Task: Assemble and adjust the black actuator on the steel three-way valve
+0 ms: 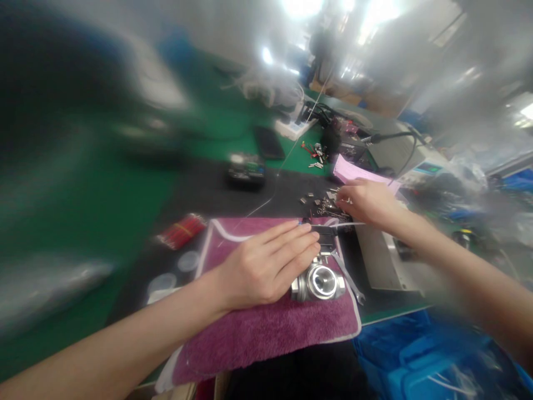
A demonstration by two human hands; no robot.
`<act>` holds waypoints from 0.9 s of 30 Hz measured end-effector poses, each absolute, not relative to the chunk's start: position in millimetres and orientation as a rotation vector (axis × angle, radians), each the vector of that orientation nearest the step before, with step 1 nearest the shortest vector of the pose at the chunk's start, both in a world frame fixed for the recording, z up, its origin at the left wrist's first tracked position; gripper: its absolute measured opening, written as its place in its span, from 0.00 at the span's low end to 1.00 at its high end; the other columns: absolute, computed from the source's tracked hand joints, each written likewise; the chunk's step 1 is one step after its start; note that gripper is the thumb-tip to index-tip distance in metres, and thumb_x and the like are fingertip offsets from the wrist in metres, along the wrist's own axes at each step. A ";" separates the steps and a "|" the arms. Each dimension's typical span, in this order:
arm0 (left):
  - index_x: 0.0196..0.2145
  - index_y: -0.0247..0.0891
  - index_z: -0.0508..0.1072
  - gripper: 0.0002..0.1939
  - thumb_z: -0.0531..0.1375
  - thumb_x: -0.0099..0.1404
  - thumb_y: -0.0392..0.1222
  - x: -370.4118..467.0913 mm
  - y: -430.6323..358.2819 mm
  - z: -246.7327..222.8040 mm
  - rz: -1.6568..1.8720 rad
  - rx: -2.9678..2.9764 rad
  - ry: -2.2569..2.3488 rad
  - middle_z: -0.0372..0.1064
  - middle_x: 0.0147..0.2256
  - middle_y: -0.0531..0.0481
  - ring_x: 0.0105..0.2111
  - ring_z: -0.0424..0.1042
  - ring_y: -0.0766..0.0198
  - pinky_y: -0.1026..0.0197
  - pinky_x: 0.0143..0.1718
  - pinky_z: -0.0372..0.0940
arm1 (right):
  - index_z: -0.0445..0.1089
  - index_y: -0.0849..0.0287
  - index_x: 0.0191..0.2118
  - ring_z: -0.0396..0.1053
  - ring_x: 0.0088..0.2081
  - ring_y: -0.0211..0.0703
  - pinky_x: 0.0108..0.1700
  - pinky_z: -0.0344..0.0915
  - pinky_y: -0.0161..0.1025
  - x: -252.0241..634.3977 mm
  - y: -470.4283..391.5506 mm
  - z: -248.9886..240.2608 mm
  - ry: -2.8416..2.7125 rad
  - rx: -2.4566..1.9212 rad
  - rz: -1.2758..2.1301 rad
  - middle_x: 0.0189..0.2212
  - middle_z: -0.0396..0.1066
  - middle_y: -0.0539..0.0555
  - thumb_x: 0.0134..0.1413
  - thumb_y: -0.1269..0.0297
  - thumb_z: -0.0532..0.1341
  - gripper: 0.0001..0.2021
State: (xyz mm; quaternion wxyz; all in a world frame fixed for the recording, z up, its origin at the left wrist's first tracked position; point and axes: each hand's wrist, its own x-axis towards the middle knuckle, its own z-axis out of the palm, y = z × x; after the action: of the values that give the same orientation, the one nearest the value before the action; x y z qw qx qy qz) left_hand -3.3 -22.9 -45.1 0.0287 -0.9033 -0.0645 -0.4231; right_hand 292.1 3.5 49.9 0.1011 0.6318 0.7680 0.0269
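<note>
My left hand [266, 264] lies palm down, fingers extended side by side, over a black part [327, 238] joined to a shiny metal valve body [322, 283]. The valve rests on a purple towel [266, 328] with a pale border. My right hand [366, 203] is at a pile of small metal parts [327, 206], its fingers bent together at the pile's right edge; what they hold, if anything, is too small to make out. A wrench [350, 279] lies just right of the valve.
A red bundle of wires [182, 230] and clear round lids [188, 261] lie left of the towel. Behind are a small dark device [245, 169], a phone [269, 143] and a power strip [295, 128]. Pink paper [353, 171] is beyond my right hand; blue bins [416, 350] stand lower right.
</note>
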 end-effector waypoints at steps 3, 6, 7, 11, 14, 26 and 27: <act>0.60 0.24 0.71 0.18 0.57 0.75 0.30 -3.4 -23.3 -45.1 -1.304 -2.781 -0.186 0.68 0.61 0.34 0.64 0.67 0.47 0.43 0.69 0.66 | 0.76 0.53 0.47 0.73 0.38 0.43 0.38 0.66 0.38 271.0 -45.5 69.5 2.409 1.999 -0.124 0.41 0.77 0.54 0.70 0.50 0.59 0.15; 0.59 0.24 0.71 0.17 0.57 0.75 0.31 -3.0 -23.9 -45.0 -1.292 -2.770 -0.174 0.68 0.61 0.34 0.64 0.67 0.47 0.43 0.69 0.66 | 0.77 0.54 0.41 0.67 0.30 0.40 0.30 0.62 0.35 251.3 -95.6 69.3 2.288 2.256 -1.303 0.31 0.74 0.51 0.63 0.44 0.65 0.17; 0.59 0.24 0.71 0.17 0.57 0.75 0.31 -2.7 -24.2 -44.9 -1.285 -2.767 -0.167 0.68 0.61 0.34 0.64 0.67 0.46 0.43 0.69 0.66 | 0.77 0.54 0.40 0.66 0.29 0.39 0.30 0.62 0.35 246.7 -107.6 64.7 2.169 2.252 -1.577 0.30 0.73 0.51 0.62 0.45 0.67 0.17; 0.59 0.24 0.71 0.17 0.57 0.75 0.33 -1.0 -27.3 -44.5 -1.250 -2.762 -0.143 0.68 0.61 0.33 0.64 0.66 0.46 0.43 0.68 0.67 | 0.78 0.55 0.38 0.67 0.35 0.40 0.37 0.62 0.36 240.6 -125.7 42.9 1.894 2.302 -1.945 0.35 0.75 0.51 0.60 0.49 0.70 0.14; 0.59 0.24 0.71 0.17 0.56 0.76 0.32 0.3 -30.0 -44.4 -1.232 -2.749 -0.131 0.68 0.61 0.34 0.64 0.67 0.46 0.43 0.69 0.66 | 0.79 0.56 0.37 0.67 0.36 0.41 0.39 0.62 0.37 243.1 -123.9 36.4 1.858 2.371 -1.926 0.34 0.76 0.51 0.59 0.49 0.71 0.14; 0.60 0.23 0.71 0.18 0.56 0.75 0.32 -0.1 -29.9 -46.4 -1.225 -2.762 -0.125 0.68 0.61 0.33 0.65 0.66 0.45 0.43 0.70 0.65 | 0.78 0.60 0.34 0.65 0.35 0.38 0.38 0.57 0.35 236.3 -121.6 28.8 1.472 2.486 -2.288 0.32 0.75 0.52 0.50 0.55 0.78 0.15; 0.60 0.23 0.71 0.18 0.56 0.75 0.32 -0.1 -29.8 -46.3 -1.225 -2.762 -0.126 0.68 0.61 0.33 0.65 0.66 0.45 0.43 0.70 0.64 | 0.78 0.60 0.34 0.64 0.33 0.37 0.36 0.56 0.34 236.3 -122.0 26.0 1.405 2.497 -2.353 0.31 0.74 0.52 0.49 0.56 0.78 0.15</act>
State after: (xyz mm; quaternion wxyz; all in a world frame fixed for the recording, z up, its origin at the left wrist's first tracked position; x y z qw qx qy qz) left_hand -0.1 -29.8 -46.3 0.0590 -0.9118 -0.0417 -0.4043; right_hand 236.3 -122.0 26.0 -0.2792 0.6466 0.3640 -0.6095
